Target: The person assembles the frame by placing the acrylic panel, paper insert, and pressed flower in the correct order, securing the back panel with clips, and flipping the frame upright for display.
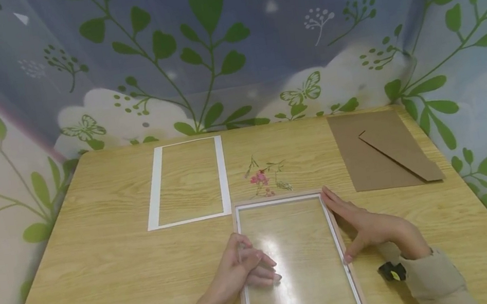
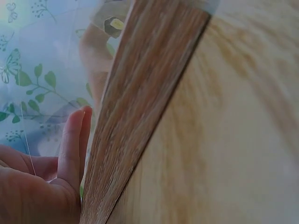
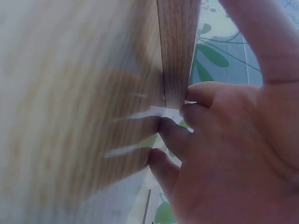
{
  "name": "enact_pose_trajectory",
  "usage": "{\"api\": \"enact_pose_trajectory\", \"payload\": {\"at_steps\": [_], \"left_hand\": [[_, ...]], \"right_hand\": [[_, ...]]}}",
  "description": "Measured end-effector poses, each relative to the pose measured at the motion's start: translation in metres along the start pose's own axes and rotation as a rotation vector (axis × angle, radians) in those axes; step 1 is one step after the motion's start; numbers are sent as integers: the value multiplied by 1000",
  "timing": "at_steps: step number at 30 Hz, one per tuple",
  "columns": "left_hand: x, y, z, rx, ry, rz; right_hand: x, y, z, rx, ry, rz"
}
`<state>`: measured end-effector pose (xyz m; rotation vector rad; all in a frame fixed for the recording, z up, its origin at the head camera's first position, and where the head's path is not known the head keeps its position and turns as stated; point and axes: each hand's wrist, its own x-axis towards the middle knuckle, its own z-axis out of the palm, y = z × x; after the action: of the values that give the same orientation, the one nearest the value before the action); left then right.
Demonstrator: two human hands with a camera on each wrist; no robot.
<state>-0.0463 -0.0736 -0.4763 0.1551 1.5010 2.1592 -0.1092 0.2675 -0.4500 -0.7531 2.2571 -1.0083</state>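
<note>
My right grip [image 1: 371,227], a bare hand, lies along the right side of the frame [image 1: 278,199], fingers extended and apart from the thumb, touching the edge without closing round it. My left grip [image 1: 236,267], also a hand, crosses the left side, fingers loosely bent over the pane [image 1: 299,248]; from my remote station I cannot tell whether it holds anything. I see a leaf-printed backdrop [image 1: 216,88] around the wood-grain worktop [image 1: 102,276]. The frame occupies its near middle, between both grips. Far right lies a brown board [image 1: 367,171] with a slanting strut [image 1: 400,155]; far left, a white rectangular border [image 1: 223,175]. Between them, just beyond the frame, lie pink flowers [image 1: 258,177] with green stems.
</note>
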Motion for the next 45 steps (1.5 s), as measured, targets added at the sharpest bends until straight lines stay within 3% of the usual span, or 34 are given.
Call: {"api": "enact_pose_trajectory", "payload": {"at_steps": [3, 7, 10, 14, 19, 24, 27, 32, 39, 45], "left_hand": [[0, 0, 1, -12, 14, -19], [0, 3, 2, 38, 37, -55], [-3, 8, 0, 161, 59, -98], [-6, 19, -4, 392, 40, -150], [-6, 38, -12, 726, -45, -121], [-2, 44, -13, 1144, 23, -67], [0, 44, -11, 1284, 52, -74], [1, 45, -8, 1356, 71, -53], [-1, 42, -11, 1364, 62, -19], [0, 46, -8, 1405, 127, 96]], "right_hand": [[0, -1, 0, -1, -2, -2], [0, -1, 0, -7, 2, -5], [0, -1, 0, -16, 3, -5], [0, -1, 1, -17, 2, -13], [0, 0, 1, -16, 4, -19], [0, 2, 0, -16, 0, -29], [0, 3, 1, -15, -1, -28], [0, 4, 1, -16, 1, -21], [1, 5, 2, -17, 2, -9], [0, 4, 1, -12, 2, -20]]}}
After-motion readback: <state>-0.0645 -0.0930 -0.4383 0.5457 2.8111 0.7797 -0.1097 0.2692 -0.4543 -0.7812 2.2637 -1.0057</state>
